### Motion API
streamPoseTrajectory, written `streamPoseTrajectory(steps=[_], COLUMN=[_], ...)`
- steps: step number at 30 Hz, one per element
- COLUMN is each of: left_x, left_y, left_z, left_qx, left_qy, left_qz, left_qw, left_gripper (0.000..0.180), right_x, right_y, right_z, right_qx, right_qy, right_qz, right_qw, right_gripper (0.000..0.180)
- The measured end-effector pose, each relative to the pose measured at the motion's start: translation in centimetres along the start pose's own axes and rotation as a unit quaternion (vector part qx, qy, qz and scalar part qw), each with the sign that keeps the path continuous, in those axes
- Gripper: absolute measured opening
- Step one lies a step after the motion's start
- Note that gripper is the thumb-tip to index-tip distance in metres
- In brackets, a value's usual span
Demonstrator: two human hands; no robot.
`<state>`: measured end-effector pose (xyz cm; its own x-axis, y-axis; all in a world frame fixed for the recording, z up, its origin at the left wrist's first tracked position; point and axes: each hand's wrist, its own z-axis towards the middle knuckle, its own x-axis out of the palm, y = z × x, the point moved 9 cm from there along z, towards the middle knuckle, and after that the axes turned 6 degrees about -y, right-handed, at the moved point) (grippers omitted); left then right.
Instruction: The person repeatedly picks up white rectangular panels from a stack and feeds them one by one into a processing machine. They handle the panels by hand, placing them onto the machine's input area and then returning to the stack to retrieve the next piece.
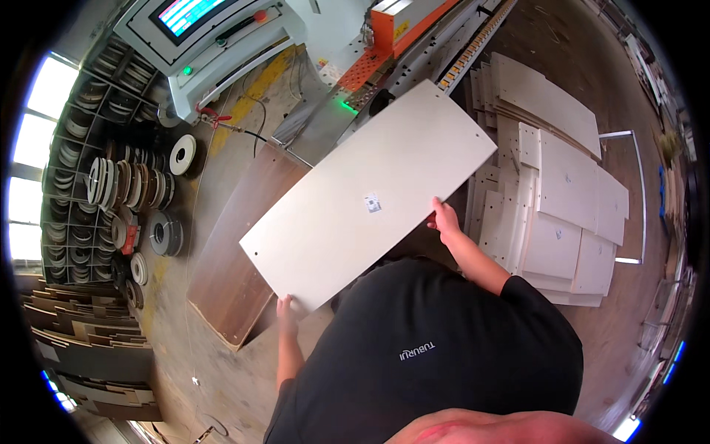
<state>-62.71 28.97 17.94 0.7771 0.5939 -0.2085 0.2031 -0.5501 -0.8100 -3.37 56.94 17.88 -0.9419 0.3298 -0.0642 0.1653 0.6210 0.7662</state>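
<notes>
A large white rectangular board (333, 200) lies slantwise in front of me, with a small printed label (372, 203) near its middle and small drilled holes near its corners. My left hand (286, 307) grips its near left corner, thumb on the top face. Along the near long edge, further right, my right hand (444, 219) is closed on the same board, its fingers partly hidden underneath. The board's far end overlaps the machine's metal bed (318, 126). Below its left part shows a brown wooden surface (240, 251).
Ahead stands a machine with a screen (185, 16), an orange guard (399, 29) and a chain-like track (473, 52). Stacked white boards (569, 185) sit at the right. Racks of edge-band rolls (126, 181) and leaning panels (81, 333) line the left. A hose (244, 132) hangs near the machine.
</notes>
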Motion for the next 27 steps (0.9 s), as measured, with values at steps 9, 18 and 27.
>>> streamPoseTrajectory(steps=[9,18,27], left_x=[-2.8,-1.2,5.9], left_y=[0.0,-0.6,-2.2], left_z=[-0.3,-0.5,-0.4], left_qx=[-0.065,-0.142,-0.141], left_qy=[-0.067,-0.152,-0.157], left_qz=[0.044,0.003,-0.063], left_qw=[0.995,0.978,0.976], left_gripper=[0.060,0.055,0.049], right_x=[13.9,16.5,13.8], right_y=[5.5,7.8,11.8], right_z=[0.3,2.3,6.8], right_qx=[-0.123,-0.159,-0.162], right_qy=[0.151,0.106,0.061], right_qz=[-0.281,-0.316,-0.290], right_qw=[0.940,0.929,0.941], right_gripper=[0.047,0.050,0.049])
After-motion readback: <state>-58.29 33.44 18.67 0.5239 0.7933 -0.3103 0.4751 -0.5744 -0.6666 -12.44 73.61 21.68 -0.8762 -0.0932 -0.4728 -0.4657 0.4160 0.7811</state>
